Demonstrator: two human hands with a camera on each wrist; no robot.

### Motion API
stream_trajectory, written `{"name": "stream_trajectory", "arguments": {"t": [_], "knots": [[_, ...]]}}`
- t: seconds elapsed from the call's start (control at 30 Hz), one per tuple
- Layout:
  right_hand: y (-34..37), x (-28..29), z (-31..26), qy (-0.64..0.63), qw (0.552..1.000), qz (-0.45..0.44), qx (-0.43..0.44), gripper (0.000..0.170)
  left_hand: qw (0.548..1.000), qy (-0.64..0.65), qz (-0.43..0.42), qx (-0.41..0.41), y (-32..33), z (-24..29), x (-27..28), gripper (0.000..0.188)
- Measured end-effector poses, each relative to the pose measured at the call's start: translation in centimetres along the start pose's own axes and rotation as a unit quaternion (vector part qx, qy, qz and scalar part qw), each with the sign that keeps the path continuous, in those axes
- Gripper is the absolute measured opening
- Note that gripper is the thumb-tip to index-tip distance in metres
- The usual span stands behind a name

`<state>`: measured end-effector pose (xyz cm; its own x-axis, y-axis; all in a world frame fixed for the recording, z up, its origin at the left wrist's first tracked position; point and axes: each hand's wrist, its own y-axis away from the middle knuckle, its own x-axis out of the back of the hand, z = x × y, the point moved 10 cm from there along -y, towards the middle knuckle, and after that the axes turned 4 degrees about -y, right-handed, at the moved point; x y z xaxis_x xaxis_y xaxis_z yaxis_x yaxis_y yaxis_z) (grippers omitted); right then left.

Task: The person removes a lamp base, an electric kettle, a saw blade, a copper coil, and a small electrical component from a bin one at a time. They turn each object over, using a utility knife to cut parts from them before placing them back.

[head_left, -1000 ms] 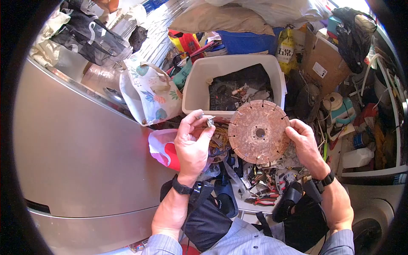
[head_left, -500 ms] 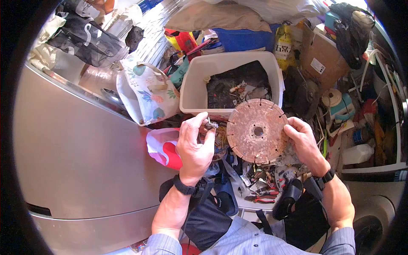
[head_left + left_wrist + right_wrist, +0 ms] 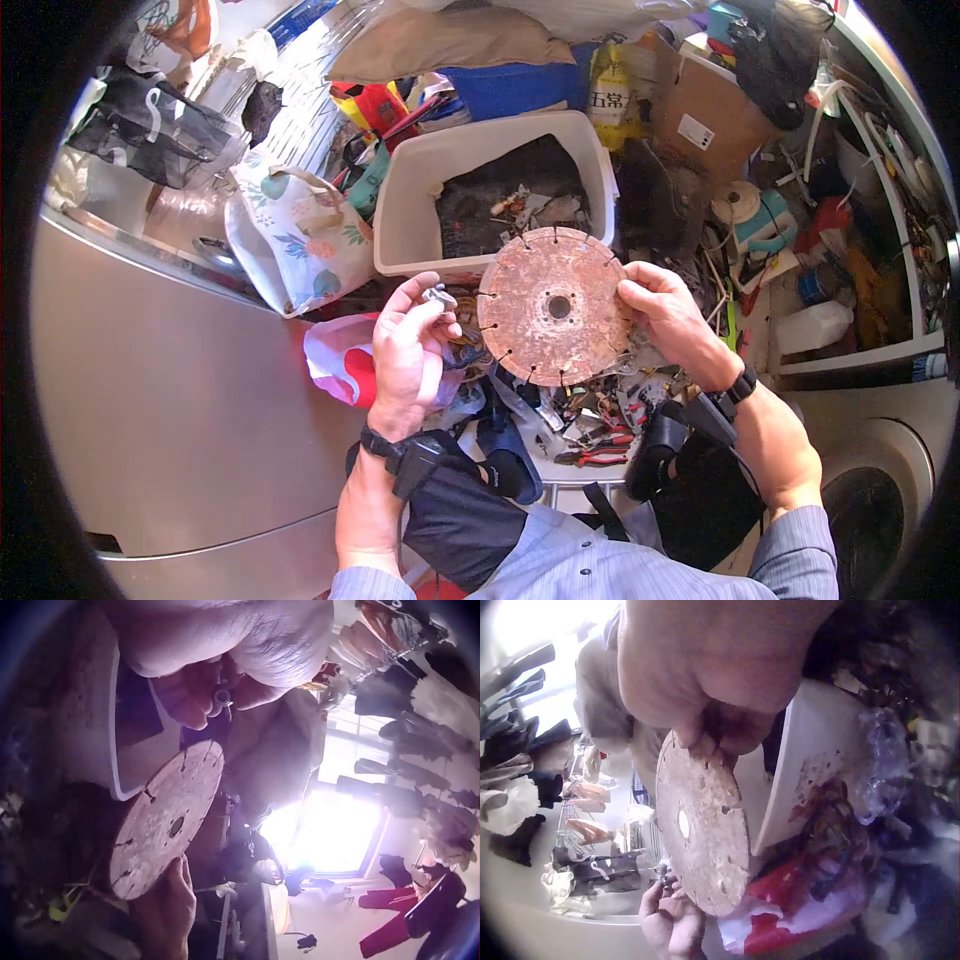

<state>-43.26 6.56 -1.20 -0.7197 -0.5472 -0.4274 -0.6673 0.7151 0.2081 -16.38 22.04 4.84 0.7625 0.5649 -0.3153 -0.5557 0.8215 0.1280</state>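
Observation:
My right hand (image 3: 675, 310) grips a round, rust-coloured saw blade (image 3: 535, 345) by its right edge, thumb on the near face. The blade has slots around its rim and a hole in its middle, and its face is turned toward me. Left of it, my left hand (image 3: 400, 355) pinches a small silvery metal fitting (image 3: 438, 297) between thumb and fingers. In the left wrist view the fitting (image 3: 222, 697) shows a ring-like end and a threaded part. The right wrist view shows the blade (image 3: 705, 832) edge-on at a slant below my fingers.
Behind the blade stands a white plastic tub (image 3: 395, 235) with a dark sheet and small scraps inside. A patterned bag (image 3: 300, 240) is to its left. Pliers (image 3: 595, 458) and loose parts lie below, between my feet. A red-and-white plastic bag (image 3: 335, 360) sits under my left hand.
The head view has swung right, so the scene sits further left. My left hand has turned, tilting the fitting in its fingertips. My right hand keeps its grip on the saw blade.

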Motion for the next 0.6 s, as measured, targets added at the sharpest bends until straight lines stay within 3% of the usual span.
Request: {"name": "stream_trajectory", "arguments": {"t": [0.07,0.23,0.3,0.47,0.6], "knots": [[0.0,0.7,0.4,-0.007,1.000,-0.004,-0.002,0.017,0.992,0.081,-0.033,0.090,0.2,-2.0,-0.8,0.030],[-0.1,0.4,0.8,-0.012,1.000,-0.014,-0.013,0.015,0.978,0.113,-0.060,0.167,0.6,-3.3,-1.6,0.026],[0.2,0.3,1.1,-0.033,0.998,-0.036,-0.041,0.011,0.979,0.078,-0.065,0.178,0.7,-4.1,-1.7,0.015],[0.3,0.8,0.5,0.003,1.000,-0.010,-0.016,0.014,0.978,0.019,-0.082,0.192,0.7,-5.0,-1.9,0.012],[0.7,0.7,0.4,-0.017,0.999,-0.025,-0.021,0.015,0.968,0.097,-0.126,0.195,0.8,-5.0,-2.9,0.008]]}}
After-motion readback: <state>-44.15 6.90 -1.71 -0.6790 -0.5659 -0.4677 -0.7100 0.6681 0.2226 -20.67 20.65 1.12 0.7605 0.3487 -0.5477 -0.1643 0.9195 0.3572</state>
